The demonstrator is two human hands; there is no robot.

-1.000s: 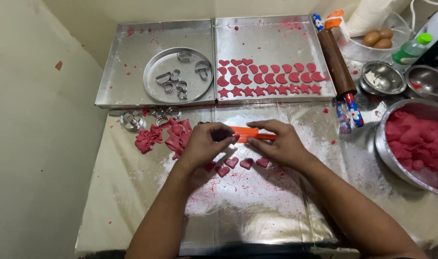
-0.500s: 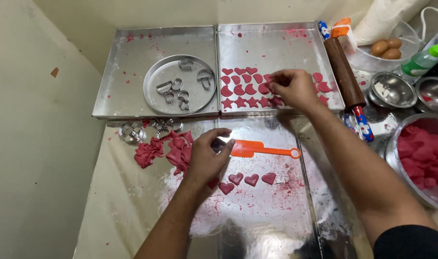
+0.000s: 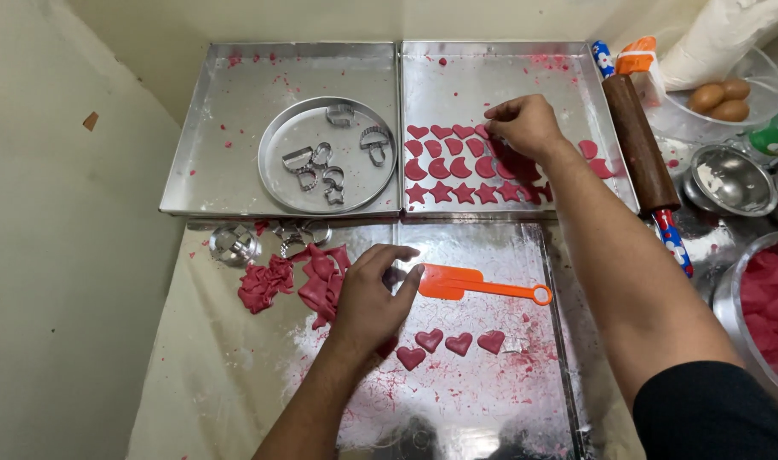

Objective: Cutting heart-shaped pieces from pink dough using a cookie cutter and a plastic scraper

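Our right hand point(image 3: 525, 126) pinches a red dough shape over the tray point(image 3: 499, 68) of cutouts, while our left hand point(image 3: 370, 298), fingers loosely curled, rests beside the orange spatula point(image 3: 478, 284), dough hearts point(image 3: 459, 343) just below.

I work at a low surface covered in shiny foil point(image 3: 218, 375), its sheen throwing back soft, even light. Along its left edge runs a plain cream wall point(image 3: 57, 255) with one small brown chip point(image 3: 90, 121). Another pale wall point(image 3: 321, 21) stands behind the far edge, meeting the first in the corner.
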